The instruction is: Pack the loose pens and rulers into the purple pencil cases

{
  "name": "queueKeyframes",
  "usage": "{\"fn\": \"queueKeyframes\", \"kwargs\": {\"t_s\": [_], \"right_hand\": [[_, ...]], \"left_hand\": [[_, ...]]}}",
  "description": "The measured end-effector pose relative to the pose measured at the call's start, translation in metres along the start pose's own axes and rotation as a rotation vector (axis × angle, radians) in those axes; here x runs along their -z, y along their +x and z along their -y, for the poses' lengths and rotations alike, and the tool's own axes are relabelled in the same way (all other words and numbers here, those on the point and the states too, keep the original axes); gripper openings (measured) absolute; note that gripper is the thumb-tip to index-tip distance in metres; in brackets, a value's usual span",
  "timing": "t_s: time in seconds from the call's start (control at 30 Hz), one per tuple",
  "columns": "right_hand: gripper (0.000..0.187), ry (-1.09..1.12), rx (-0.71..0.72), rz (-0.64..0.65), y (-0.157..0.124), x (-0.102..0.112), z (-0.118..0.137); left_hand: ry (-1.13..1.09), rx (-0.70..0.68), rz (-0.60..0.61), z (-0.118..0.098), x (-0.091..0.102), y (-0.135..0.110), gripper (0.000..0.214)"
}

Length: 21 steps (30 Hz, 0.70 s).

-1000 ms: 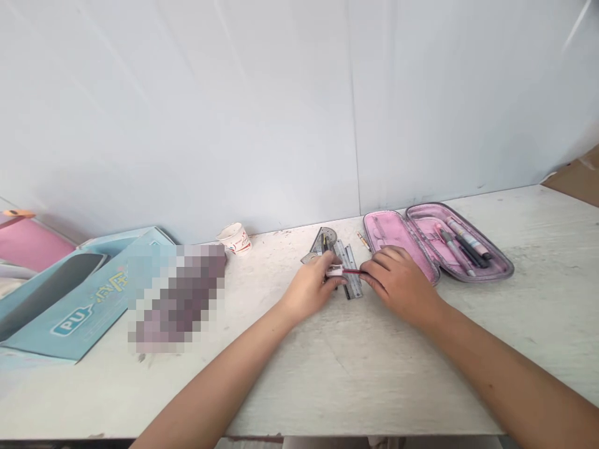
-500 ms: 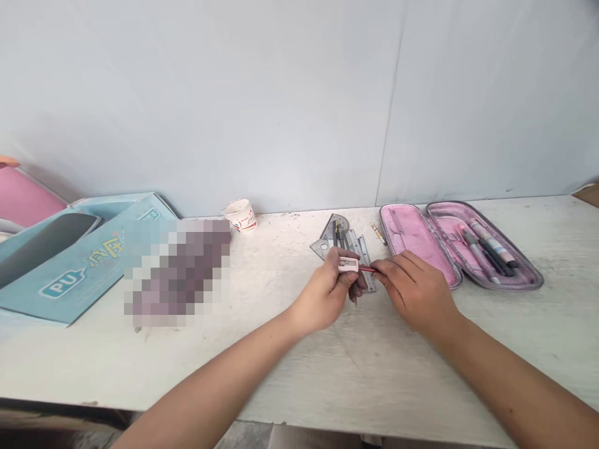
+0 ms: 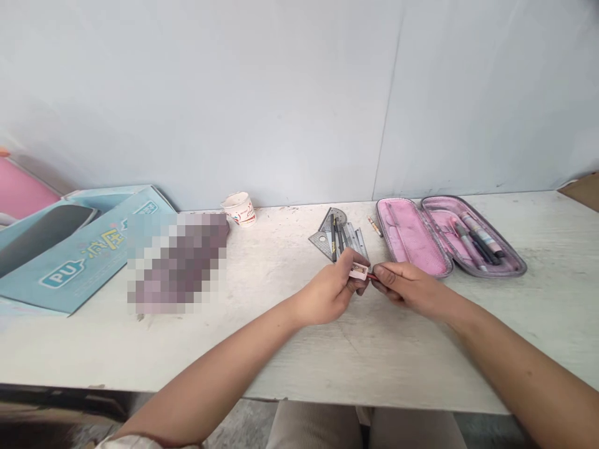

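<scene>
L hand (image 3: 327,293) curled, pinching pale sharpener (image 3: 358,271) betw. thumb & fingers; R hand (image 3: 407,290) nearly shut on red pencil (image 3: 372,276), tip in sharpener betw. hands; best kept in line w/ hole, turned evenly; set square (image 3: 322,244) just past L hand, pen case (image 3: 412,237) past R.

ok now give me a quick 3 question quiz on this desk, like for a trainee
1. Which hand holds the white sharpener?
2. True or false: the pink-lined pencil case lies open.
3. Which is nearer the paper cup: the blue box or the pencil case?

Key: 1. left hand; 2. true; 3. blue box
</scene>
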State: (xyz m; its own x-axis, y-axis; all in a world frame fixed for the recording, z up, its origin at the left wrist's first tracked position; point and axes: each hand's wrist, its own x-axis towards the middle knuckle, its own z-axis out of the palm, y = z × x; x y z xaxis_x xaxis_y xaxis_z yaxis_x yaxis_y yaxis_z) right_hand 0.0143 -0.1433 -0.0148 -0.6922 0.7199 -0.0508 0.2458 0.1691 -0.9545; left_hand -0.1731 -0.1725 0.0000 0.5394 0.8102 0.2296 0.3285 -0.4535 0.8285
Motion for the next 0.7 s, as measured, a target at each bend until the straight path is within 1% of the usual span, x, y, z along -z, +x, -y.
{"fn": "queueKeyframes", "kwargs": {"t_s": [0.03, 0.07, 0.1, 0.13, 0.17, 0.2, 0.23, 0.3, 0.33, 0.4, 0.47, 0.53, 0.6, 0.67, 0.7], "right_hand": [[0.044, 0.105, -0.042, 0.036, 0.001, 0.001, -0.002], [0.045, 0.169, -0.072, 0.041, 0.001, 0.001, -0.003], [0.045, 0.18, -0.083, 0.012, 0.003, 0.0, -0.004], [0.045, 0.134, -0.067, -0.05, 0.004, -0.001, -0.004], [0.045, 0.032, -0.028, -0.137, 0.005, -0.002, -0.003], [0.043, -0.114, 0.028, -0.239, 0.006, -0.003, -0.002], [0.041, -0.293, 0.092, -0.342, 0.006, -0.004, 0.0], [0.034, -0.681, 0.222, -0.518, 0.005, -0.006, 0.001], [0.029, -0.862, 0.278, -0.577, 0.004, -0.006, 0.001], [0.023, -1.15, 0.372, -0.636, 0.002, -0.006, -0.002], [0.021, -1.306, 0.435, -0.649, 0.0, -0.006, -0.006], [0.021, -1.333, 0.459, -0.635, 0.0, -0.007, -0.009], [0.021, -1.24, 0.435, -0.623, 0.0, -0.009, -0.009], [0.023, -1.013, 0.35, -0.566, 0.002, -0.009, -0.007], [0.026, -0.84, 0.283, -0.505, 0.002, -0.009, -0.006]], "left_hand": [[0.015, 0.008, -0.004, -0.001, 0.0, 0.0, 0.011], [0.025, 0.024, -0.017, -0.002, 0.0, 0.001, 0.012], [0.027, 0.043, -0.039, -0.003, 0.0, 0.002, 0.012], [0.019, 0.062, -0.071, -0.003, 0.0, 0.004, 0.012], [-0.004, 0.083, -0.112, -0.003, -0.001, 0.006, 0.011], [-0.05, 0.112, -0.156, -0.003, -0.001, 0.008, 0.011], [-0.126, 0.149, -0.2, -0.003, -0.002, 0.01, 0.011], [-0.355, 0.236, -0.278, -0.001, -0.006, 0.015, 0.013], [-0.484, 0.275, -0.302, -0.001, -0.009, 0.016, 0.015], [-0.694, 0.304, -0.321, 0.0, -0.016, 0.019, 0.015], [-0.759, 0.281, -0.314, 0.001, -0.023, 0.019, 0.016], [-0.722, 0.241, -0.299, 0.001, -0.027, 0.018, 0.016], [-0.65, 0.208, -0.286, 0.001, -0.027, 0.015, 0.017], [-0.555, 0.198, -0.262, 0.001, -0.024, 0.013, 0.016], [-0.494, 0.2, -0.246, 0.001, -0.022, 0.011, 0.015]]}}
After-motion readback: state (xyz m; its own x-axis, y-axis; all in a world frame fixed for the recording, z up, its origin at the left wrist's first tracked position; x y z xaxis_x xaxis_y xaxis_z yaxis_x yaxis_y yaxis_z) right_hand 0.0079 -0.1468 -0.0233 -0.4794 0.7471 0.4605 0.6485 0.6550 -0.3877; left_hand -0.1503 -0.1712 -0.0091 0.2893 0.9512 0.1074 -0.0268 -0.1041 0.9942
